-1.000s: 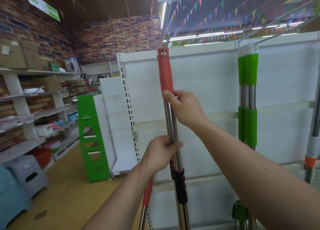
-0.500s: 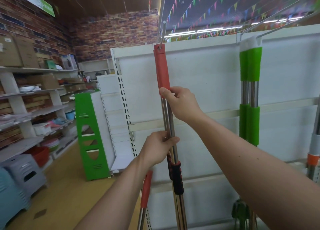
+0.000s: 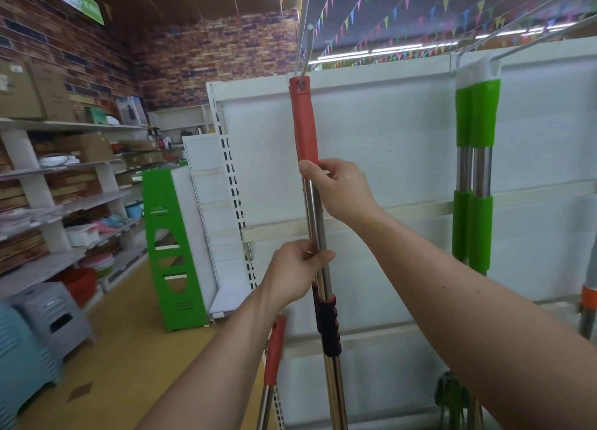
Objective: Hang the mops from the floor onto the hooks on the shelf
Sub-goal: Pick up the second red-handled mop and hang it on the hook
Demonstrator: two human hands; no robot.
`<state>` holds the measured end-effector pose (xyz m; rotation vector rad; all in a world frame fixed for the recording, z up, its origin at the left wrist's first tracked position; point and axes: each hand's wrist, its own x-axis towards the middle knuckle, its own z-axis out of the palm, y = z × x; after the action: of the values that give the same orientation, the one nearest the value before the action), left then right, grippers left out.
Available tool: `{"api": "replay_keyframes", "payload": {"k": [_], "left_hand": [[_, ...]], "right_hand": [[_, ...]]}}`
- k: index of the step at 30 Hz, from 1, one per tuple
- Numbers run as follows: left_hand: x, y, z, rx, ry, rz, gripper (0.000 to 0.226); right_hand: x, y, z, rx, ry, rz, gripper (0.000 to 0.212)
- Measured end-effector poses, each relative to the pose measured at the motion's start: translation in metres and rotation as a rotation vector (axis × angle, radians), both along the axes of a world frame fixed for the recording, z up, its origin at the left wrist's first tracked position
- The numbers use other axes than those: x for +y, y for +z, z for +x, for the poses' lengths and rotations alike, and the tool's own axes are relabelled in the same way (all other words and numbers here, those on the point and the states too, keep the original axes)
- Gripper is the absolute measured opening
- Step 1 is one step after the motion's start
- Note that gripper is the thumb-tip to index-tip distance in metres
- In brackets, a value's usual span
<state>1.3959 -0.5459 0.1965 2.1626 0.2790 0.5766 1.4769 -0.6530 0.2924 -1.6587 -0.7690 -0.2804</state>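
Around the steel shaft of the red-handled mop (image 3: 315, 222) I have both hands closed: my right hand (image 3: 339, 188) just under the red grip, my left hand (image 3: 295, 273) lower, above the black collar. Its top hole sits on the hook (image 3: 305, 54), beside green mops (image 3: 475, 171) hanging on the shelf (image 3: 387, 132).

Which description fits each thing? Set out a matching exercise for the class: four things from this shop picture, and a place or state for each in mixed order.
Things:
1. red-handled mop
2. green-handled mops
3. left hand
4. grey stool

Descriptions:
A. grips the steel pole, lower down
B. stands on the floor, far left
C. top end at the hook, both hands on it
D. hang at the right, untouched

Pairs: 1-C, 2-D, 3-A, 4-B
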Motion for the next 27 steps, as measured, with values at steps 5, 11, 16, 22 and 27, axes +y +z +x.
{"api": "replay_keyframes", "payload": {"k": [5, 11, 16, 22, 27], "left_hand": [[-0.001, -0.003, -0.002, -0.014, 0.008, -0.036, 0.032], [-0.001, -0.009, -0.002, -0.041, 0.009, -0.092, 0.024], [0.000, -0.021, -0.008, -0.057, -0.008, -0.074, 0.016], [0.024, -0.054, -0.029, -0.040, 0.047, -0.058, 0.017], [0.062, -0.087, -0.054, -0.025, 0.139, -0.157, 0.010]], "right_hand": [[-0.001, -0.006, -0.001, 0.030, 0.019, 0.034, 0.039], [-0.007, -0.006, -0.004, 0.073, 0.081, 0.054, 0.023], [-0.009, -0.008, -0.010, 0.120, 0.078, 0.073, 0.030], [-0.014, -0.027, -0.017, 0.163, -0.032, 0.144, 0.019], [-0.011, -0.053, -0.045, 0.123, -0.117, 0.202, 0.012]]}}
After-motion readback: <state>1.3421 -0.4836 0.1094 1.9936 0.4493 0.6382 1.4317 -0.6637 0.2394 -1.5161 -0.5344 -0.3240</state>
